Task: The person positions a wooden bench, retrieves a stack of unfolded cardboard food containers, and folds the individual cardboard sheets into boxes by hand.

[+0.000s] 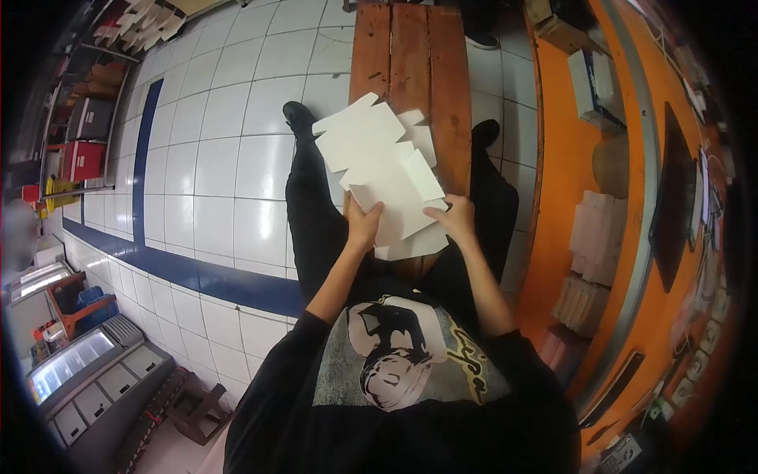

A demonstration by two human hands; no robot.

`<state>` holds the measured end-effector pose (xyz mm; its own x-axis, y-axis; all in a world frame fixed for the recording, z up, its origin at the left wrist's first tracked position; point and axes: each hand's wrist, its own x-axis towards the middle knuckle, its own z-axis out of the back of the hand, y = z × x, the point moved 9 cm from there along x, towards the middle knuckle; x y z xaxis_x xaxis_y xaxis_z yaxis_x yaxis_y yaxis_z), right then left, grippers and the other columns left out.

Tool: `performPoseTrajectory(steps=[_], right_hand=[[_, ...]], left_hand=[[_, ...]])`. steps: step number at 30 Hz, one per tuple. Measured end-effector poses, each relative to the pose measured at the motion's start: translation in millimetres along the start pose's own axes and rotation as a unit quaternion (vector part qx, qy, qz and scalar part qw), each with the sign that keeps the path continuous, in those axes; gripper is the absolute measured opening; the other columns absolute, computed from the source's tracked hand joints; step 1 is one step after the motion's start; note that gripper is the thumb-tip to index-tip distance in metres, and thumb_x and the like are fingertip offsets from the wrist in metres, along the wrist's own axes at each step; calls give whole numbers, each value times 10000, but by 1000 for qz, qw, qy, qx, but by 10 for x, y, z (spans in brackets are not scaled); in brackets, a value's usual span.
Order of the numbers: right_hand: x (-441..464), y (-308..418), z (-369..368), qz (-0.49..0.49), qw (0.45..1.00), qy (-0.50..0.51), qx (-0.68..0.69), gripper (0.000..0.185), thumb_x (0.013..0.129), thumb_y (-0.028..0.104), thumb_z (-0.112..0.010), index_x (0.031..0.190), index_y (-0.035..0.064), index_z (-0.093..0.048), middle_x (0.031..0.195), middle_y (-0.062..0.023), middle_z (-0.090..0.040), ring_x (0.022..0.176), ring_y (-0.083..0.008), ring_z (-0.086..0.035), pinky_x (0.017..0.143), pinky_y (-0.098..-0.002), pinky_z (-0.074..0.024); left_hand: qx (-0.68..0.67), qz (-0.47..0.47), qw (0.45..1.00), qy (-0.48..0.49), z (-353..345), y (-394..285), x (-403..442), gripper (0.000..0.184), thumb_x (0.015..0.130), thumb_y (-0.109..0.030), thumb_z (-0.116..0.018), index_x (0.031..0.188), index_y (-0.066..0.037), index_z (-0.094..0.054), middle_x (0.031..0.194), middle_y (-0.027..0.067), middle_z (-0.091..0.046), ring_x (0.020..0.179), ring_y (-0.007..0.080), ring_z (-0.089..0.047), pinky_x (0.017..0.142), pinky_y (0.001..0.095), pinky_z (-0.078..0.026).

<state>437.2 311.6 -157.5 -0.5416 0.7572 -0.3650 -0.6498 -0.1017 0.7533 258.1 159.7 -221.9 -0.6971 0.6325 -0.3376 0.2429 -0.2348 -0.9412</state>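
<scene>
Fingers of the left hand (364, 227) are closed on the near left edge of a white carton blank (367, 150), with the thumb on its upper face and the other fingers largely out of sight; the right hand (458, 219) pinches the near right edge, its thumb pointing inward over the board. The blank lies between the person's legs (313, 201), above a red-brown plank bench (410, 47), its left part jutting past the bench's side and its far end cut into tabs (365, 103) and notches. On the right, a side flap (424, 175) stands up from the face. More white board (414, 246) shows at the near end; whether it belongs to the same blank or to another underneath, I cannot tell. It looks like thin paperboard: probably light, fairly stiff across a flat panel, springy along the creases, and easy to kink or tear at the narrow tabs. Its smooth face might slip a little under dry skin. Broad panel edges close to a crease seem the best hold, thumb above and fingers below, pressing lightly and leaving the tabs free.
</scene>
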Motion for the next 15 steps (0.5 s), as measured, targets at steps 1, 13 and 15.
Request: performPoseTrajectory(steps=[1, 13, 15], right_hand=[[-23, 23, 11, 8, 998, -58, 15, 228, 653, 155, -780, 799, 1, -696, 891, -136, -673, 676, -254, -662, 615, -383, -498], [-273, 191, -506, 128, 929, -192, -291, 444, 770, 186, -686, 1121, -43, -539, 1034, -146, -518, 957, -324, -487, 810, -455, -422], [-358, 253, -607, 86, 931, -167, -312, 545, 790, 204, -673, 1213, -75, -474, 1116, -170, -486, 1036, -331, -465, 872, -462, -411]], left_hand=[[-7, 8, 1000, -15, -22, 33, -6, 506, 812, 60, -582, 1278, 10, -392, 1179, 140, -536, 1068, 255, -548, 919, 370, -448], [16, 29, 986, -162, -97, 185, -94, 603, 769, 89, -526, 1327, 3, -314, 1235, 154, -459, 1171, 262, -457, 988, 356, -367], [11, 34, 985, -167, -100, 140, -115, 598, 768, 86, -527, 1322, 2, -316, 1228, 154, -462, 1168, 264, -457, 988, 357, -366]])
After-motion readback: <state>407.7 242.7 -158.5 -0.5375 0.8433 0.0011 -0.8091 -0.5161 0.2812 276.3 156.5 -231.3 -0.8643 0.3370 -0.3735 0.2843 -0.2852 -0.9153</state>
